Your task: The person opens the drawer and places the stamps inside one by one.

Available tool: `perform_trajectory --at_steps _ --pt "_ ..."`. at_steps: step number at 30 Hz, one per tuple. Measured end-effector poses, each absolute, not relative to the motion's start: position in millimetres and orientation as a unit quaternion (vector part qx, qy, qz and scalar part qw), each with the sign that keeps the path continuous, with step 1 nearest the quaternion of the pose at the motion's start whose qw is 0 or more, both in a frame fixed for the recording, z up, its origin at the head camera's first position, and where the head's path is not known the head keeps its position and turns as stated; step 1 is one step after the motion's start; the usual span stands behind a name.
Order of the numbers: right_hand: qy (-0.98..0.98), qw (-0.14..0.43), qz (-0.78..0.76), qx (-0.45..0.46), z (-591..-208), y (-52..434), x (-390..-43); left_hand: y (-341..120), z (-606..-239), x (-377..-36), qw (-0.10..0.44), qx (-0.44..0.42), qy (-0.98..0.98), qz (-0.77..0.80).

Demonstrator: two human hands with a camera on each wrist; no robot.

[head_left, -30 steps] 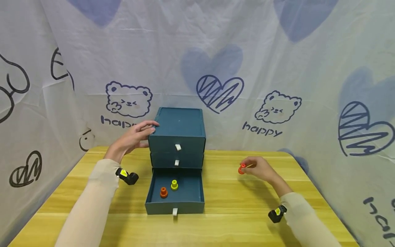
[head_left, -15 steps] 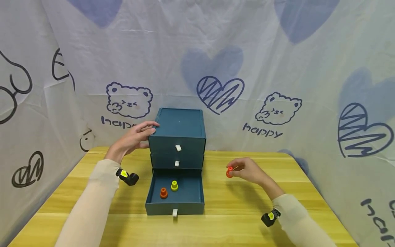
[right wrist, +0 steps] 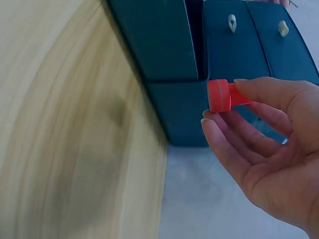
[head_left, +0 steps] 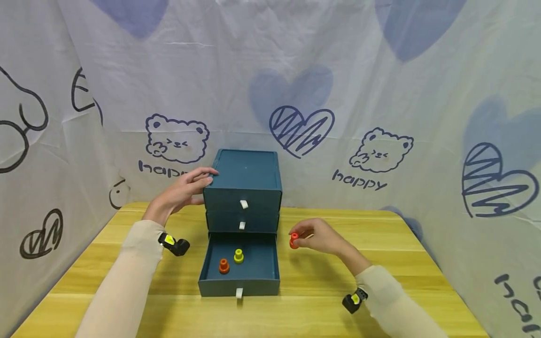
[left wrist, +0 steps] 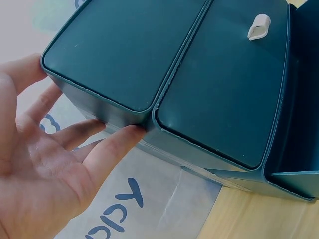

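Observation:
My left hand rests on the left side and top edge of a dark blue three-drawer box, its fingers fairly straight. In the left wrist view the fingertips touch the box's side wall. Between thumb and fingers, my right hand pinches a small red stepped plug, held over the table just right of the pulled-out bottom drawer. Inside that drawer stand an orange stepped plug and a yellow stepped plug, both upright with the narrow end up.
The upper two drawers are closed, each with a white pull tab. Under everything lies a wooden table. A printed white cloth hangs behind the box and along both sides.
The right hand has moved left with the red plug, from the right part of the table to near the open drawer. The left hand has stayed on the box.

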State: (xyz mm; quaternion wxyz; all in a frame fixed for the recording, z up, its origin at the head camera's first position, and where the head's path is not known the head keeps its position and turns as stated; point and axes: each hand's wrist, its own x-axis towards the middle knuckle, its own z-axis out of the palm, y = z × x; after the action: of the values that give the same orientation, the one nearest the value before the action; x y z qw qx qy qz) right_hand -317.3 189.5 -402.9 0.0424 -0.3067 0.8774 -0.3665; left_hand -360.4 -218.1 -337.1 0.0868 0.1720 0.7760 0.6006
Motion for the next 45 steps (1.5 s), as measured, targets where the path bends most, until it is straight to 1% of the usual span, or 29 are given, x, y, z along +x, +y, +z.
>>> perform_trajectory --at_steps 11,22,45 --pt "0.861 0.075 -0.363 -0.347 -399.3 158.6 -308.4 -217.5 -338.8 -357.3 0.089 0.169 0.777 0.600" --pt "0.861 0.099 -0.348 -0.357 -399.9 135.0 -307.3 -218.3 -338.3 -358.4 0.089 0.170 0.774 0.603" --pt "0.865 0.148 -0.289 -0.382 -387.5 95.7 -316.7 -218.4 -337.0 -359.2 0.085 0.170 0.778 0.599"
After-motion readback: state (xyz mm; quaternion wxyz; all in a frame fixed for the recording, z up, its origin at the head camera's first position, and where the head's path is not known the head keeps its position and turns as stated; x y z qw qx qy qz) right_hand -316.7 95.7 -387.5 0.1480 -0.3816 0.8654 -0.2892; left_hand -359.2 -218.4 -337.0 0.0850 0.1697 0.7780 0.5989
